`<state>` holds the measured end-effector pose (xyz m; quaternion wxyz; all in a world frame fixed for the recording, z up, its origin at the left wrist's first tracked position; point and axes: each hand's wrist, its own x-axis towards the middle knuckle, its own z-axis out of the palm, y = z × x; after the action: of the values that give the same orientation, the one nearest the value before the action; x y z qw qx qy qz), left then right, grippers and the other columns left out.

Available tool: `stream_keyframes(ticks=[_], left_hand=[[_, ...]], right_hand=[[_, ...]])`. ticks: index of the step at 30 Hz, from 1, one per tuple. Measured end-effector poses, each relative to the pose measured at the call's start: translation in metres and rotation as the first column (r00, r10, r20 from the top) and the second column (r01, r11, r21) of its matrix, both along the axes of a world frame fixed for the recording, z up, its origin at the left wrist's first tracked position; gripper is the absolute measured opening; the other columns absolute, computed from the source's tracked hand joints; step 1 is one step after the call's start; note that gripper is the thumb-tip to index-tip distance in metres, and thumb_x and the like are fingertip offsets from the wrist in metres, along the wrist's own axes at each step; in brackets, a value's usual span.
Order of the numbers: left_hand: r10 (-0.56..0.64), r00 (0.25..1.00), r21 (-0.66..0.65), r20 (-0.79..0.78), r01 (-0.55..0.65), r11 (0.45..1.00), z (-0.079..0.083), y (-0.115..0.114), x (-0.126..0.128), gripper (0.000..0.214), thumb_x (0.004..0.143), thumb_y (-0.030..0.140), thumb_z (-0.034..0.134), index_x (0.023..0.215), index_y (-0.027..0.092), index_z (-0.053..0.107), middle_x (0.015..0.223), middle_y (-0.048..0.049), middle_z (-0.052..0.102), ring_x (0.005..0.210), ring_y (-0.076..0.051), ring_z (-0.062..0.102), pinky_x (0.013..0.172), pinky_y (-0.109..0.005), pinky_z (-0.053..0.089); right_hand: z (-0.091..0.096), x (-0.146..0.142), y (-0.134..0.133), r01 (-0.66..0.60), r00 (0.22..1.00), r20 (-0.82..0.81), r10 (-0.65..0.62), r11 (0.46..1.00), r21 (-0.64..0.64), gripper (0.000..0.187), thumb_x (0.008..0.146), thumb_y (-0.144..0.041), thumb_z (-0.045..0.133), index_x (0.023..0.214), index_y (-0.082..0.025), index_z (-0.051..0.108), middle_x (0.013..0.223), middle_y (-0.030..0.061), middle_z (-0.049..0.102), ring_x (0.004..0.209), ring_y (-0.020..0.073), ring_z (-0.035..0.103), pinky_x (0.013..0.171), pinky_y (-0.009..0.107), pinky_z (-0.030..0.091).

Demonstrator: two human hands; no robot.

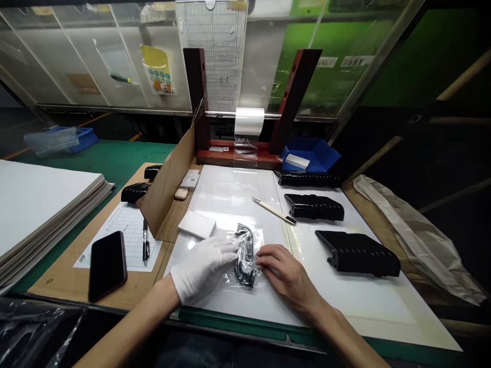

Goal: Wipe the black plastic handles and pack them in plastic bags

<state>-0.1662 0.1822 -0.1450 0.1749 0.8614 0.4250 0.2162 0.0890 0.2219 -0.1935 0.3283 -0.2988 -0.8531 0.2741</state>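
Observation:
A black curved, handle-like part (245, 255) lies in clear plastic film (226, 280) on the white board, directly between my hands. My left hand (205, 266), in a white glove, lies flat over the film's left side, its fingers stretched toward the part. Bare and bent at the fingers, my right hand (286, 273) has its fingertips closed at the film's right edge. A white foam-like block (197, 225) sits just beyond my left hand. Farther forward, a cutter knife (274, 210) with a pale handle lies diagonally on the board.
Black ribbed parts (362, 253) line the board's right side. A roll of clear film (249, 121) hangs on a dark red stand (240, 157). Upright cardboard (166, 184) borders the left, beside a phone (108, 266), pen (146, 243) and printed sheet (130, 235). Behind is a blue bin (322, 153).

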Motion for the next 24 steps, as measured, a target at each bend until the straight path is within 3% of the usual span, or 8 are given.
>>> stream_keyframes(ticks=[6,9,11,13,17,21,22,24], left_hand=[[0.21,0.975,-0.037,-0.069,-0.212,0.976,0.001,-0.012,0.007,0.046,0.103,0.037,0.042,0.07,0.02,0.069,0.074,-0.0074,0.073,0.074,-0.022,0.069,0.08,-0.039,0.057],[0.317,0.945,-0.071,-0.081,-0.323,0.944,-0.006,0.004,0.031,0.04,0.105,0.035,0.034,0.117,0.02,0.068,0.12,-0.0122,0.072,0.113,-0.028,0.067,0.098,-0.046,0.054],[0.337,0.935,-0.124,-0.109,-0.349,0.929,-0.016,0.014,0.048,0.05,0.102,0.031,0.039,0.149,0.015,0.043,0.156,-0.0156,0.046,0.146,-0.034,0.039,0.116,-0.052,0.04],[0.345,0.927,-0.188,-0.15,-0.369,0.91,-0.025,0.022,0.06,0.066,0.098,0.027,0.043,0.158,0.006,0.024,0.166,-0.0201,0.022,0.154,-0.038,0.013,0.123,-0.056,0.026],[0.359,0.916,-0.28,-0.181,-0.397,0.874,-0.026,0.021,0.068,0.072,0.096,0.024,0.043,0.159,0.004,0.016,0.168,-0.0193,0.01,0.154,-0.036,0.002,0.127,-0.056,0.013],[0.397,0.907,-0.332,-0.143,-0.422,0.843,-0.018,-0.031,0.064,0.071,0.094,0.027,0.045,0.159,0.006,0.023,0.168,-0.0173,0.012,0.155,-0.037,0.001,0.127,-0.061,0.009],[0.406,0.909,-0.368,-0.097,-0.412,0.834,-0.02,-0.052,0.061,0.068,0.096,0.031,0.043,0.16,0.017,0.025,0.168,-0.011,0.015,0.155,-0.035,0.006,0.126,-0.061,0.015],[0.431,0.848,-0.679,0.307,-0.122,0.724,-0.028,-0.094,0.055,0.061,0.091,0.043,0.062,0.148,0.047,0.043,0.162,0.0019,0.037,0.153,-0.029,0.022,0.121,-0.055,0.035]], right_hand=[[0.012,-0.009,0.003,0.153,0.987,0.031,-0.156,0.986,0.068,0.027,0.092,-0.012,0.045,0.082,-0.023,0.067,0.087,0.0049,0.071,0.09,0.0226,0.066,0.082,0.041,0.055],[0.004,-0.03,0.016,0.279,0.956,0.08,-0.284,0.958,0.068,0.034,0.097,-0.013,0.04,0.114,-0.019,0.069,0.114,0.01,0.072,0.111,0.0254,0.066,0.096,0.048,0.054],[-0.009,-0.043,0.022,0.29,0.943,0.146,-0.298,0.954,0.074,0.046,0.097,-0.009,0.034,0.135,-0.014,0.059,0.136,0.0136,0.063,0.132,0.0273,0.055,0.11,0.053,0.046],[-0.022,-0.051,0.025,0.263,0.939,0.207,-0.275,0.961,0.084,0.056,0.094,-0.003,0.028,0.147,-0.01,0.047,0.149,0.0147,0.05,0.145,0.0269,0.039,0.119,0.056,0.034],[-0.03,-0.052,0.027,0.202,0.938,0.263,-0.224,0.973,0.107,0.066,0.092,0.001,0.025,0.156,-0.01,0.028,0.161,0.0134,0.031,0.152,0.0248,0.02,0.123,0.058,0.024],[-0.023,-0.042,0.03,0.101,0.956,0.262,-0.135,0.985,0.139,0.068,0.091,0.0,0.026,0.156,-0.019,0.031,0.158,0.0076,0.039,0.152,0.0212,0.024,0.122,0.056,0.03],[-0.021,-0.039,0.029,0.076,0.959,0.259,-0.112,0.986,0.145,0.069,0.09,0.0,0.027,0.154,-0.021,0.034,0.155,0.0059,0.044,0.15,0.0202,0.027,0.122,0.056,0.031],[-0.018,-0.036,0.019,0.041,0.965,0.251,-0.079,0.987,0.153,0.068,0.088,0.0,0.029,0.152,-0.024,0.039,0.151,0.0035,0.05,0.148,0.0194,0.033,0.122,0.056,0.032]])
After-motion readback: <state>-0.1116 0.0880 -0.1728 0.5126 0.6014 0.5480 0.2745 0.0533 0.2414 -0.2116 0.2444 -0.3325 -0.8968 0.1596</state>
